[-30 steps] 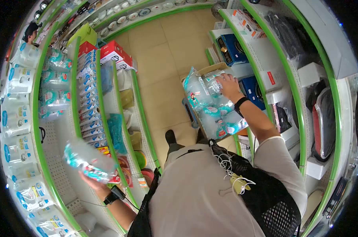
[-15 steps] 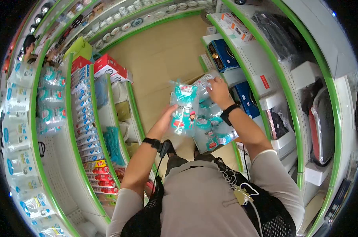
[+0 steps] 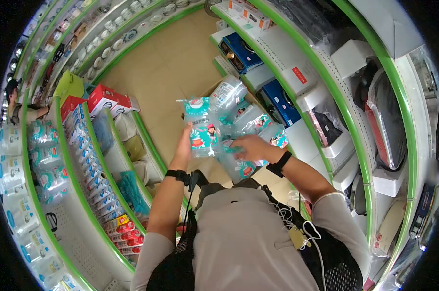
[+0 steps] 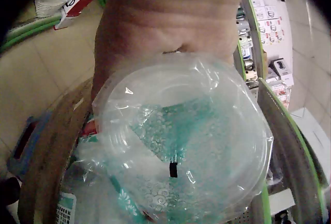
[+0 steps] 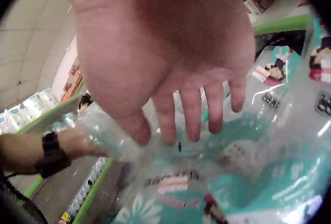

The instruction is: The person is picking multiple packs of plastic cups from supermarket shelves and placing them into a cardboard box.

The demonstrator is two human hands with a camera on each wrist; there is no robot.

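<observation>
My left hand [image 3: 182, 146] grips a wrapped pack of clear plastic bowls [image 3: 202, 127] from its left side, with a teal label and a cartoon figure facing up. In the left wrist view the round end of this pack [image 4: 186, 141] fills the middle, and the fingers are hidden behind it. Several similar packs [image 3: 252, 120] lie in a cardboard box [image 4: 54, 149] beneath and beside it. Over the near part of the box, my right hand [image 3: 254, 147] reaches down; its fingers [image 5: 191, 115] extend side by side onto the teal-printed wrapping.
On the left, green-edged shelves carry teal packs [image 3: 47, 157] and rows of boxed rolls [image 3: 91, 169], with red boxes [image 3: 105, 101] beyond. Blue stove boxes [image 3: 280, 103] sit on the right shelves. Tiled floor [image 3: 156, 63] lies ahead, and a person [image 3: 23, 109] is at far left.
My left hand has brought its pack from the left shelf over to the box, then slightly left. My right hand has moved from the box's far end to its near part.
</observation>
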